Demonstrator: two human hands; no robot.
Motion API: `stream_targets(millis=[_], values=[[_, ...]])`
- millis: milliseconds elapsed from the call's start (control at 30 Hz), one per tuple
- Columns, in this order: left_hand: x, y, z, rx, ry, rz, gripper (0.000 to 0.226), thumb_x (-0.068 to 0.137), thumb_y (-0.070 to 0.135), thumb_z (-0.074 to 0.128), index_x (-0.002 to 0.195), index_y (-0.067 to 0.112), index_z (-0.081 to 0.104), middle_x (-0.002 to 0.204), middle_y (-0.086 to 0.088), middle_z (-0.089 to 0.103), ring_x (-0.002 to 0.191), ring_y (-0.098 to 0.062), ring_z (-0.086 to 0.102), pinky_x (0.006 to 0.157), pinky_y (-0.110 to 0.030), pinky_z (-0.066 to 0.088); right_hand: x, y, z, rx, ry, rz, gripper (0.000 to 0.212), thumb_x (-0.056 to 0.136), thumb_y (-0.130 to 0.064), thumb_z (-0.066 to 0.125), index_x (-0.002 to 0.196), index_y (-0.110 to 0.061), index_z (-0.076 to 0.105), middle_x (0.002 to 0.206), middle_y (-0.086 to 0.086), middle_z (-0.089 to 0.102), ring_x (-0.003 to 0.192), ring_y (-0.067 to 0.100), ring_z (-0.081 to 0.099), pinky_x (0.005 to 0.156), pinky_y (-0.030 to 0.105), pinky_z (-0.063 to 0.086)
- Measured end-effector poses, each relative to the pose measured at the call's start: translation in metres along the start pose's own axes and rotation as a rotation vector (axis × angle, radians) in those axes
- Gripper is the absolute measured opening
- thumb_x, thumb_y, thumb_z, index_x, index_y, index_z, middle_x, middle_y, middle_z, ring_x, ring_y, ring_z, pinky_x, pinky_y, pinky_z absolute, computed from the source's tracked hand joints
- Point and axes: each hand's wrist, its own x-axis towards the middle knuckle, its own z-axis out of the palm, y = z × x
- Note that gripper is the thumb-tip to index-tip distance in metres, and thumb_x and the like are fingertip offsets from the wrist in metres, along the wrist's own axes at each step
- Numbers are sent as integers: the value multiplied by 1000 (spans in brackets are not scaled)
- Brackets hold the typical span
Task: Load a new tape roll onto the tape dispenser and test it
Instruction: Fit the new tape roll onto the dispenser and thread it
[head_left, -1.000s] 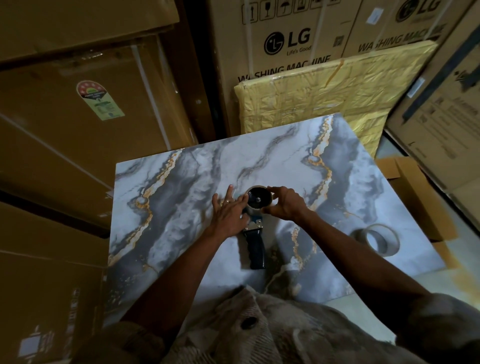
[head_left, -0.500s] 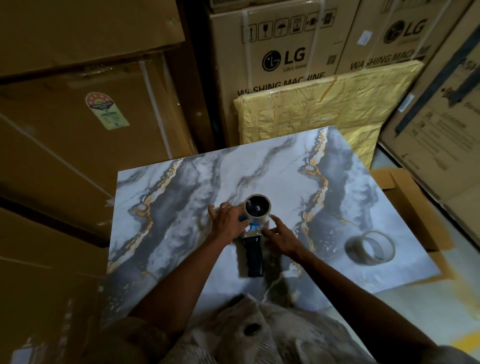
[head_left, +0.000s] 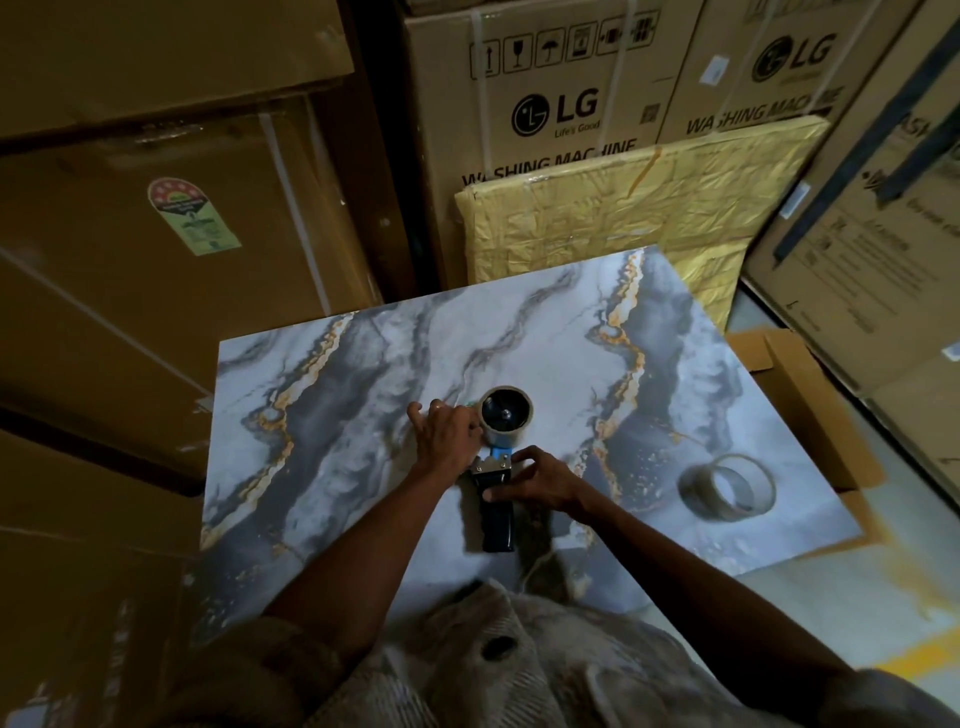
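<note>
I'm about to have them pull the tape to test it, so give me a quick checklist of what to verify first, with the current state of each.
1. Roll seated on the tape dispenser: ok, the mounted roll sits on the hub.
2. Dispenser steadied: ok, it lies flat on the marble board, with the right hand at the top of the handle.
3. Left hand on the tape: cannot tell, its fingers touch the roll's left edge.
4. Tape threaded to the blade: cannot tell.
5. Other roll out of the way: ok, lying apart at the right.
</note>
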Motion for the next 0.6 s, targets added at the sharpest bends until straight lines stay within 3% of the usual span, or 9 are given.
stream_targets(millis=[133,267,367,433,500,600], values=[[0,0,0,19,9,5,15,88,27,57,88,26,72,90,4,70,113,-20,53,107,-48,18,3,-3,7,-42,21,23,87,57,-54,93,125,-24,48,118,5,62,108,22,62,84,37,55],[-2,-1,7,-13,35,-12,14,78,31,64,90,27,69,89,3,69,111,-21,54,98,-45,22,6,-3,4,-55,41,21,85,53,-54,94,121,-24,51,118,4,62,108,21,61,90,39,56],[-2,7,3,-77,-23,-45,55,78,39,71,130,29,55,112,-2,66,122,-25,51,102,-51,22,7,-3,3,-54,38,22,84,53,-54,94,119,-26,52,121,3,61,110,21,60,94,39,54],[1,12,-2,-65,-18,-20,75,76,33,74,144,28,42,119,1,66,129,-25,46,108,-56,17,7,-4,3,-56,28,27,84,53,-54,94,120,-26,51,123,4,60,111,21,59,94,39,54],[5,11,-5,-35,-3,9,73,74,30,74,141,28,45,121,7,67,134,-25,41,109,-57,12,6,-5,2,-63,23,35,85,55,-53,94,123,-26,51,123,4,59,112,21,58,93,36,53],[9,7,-7,7,-46,40,47,76,32,72,121,28,56,110,6,70,133,-26,40,108,-55,14,7,-4,2,-58,27,37,84,57,-52,94,124,-26,51,122,4,59,112,21,59,91,35,53]])
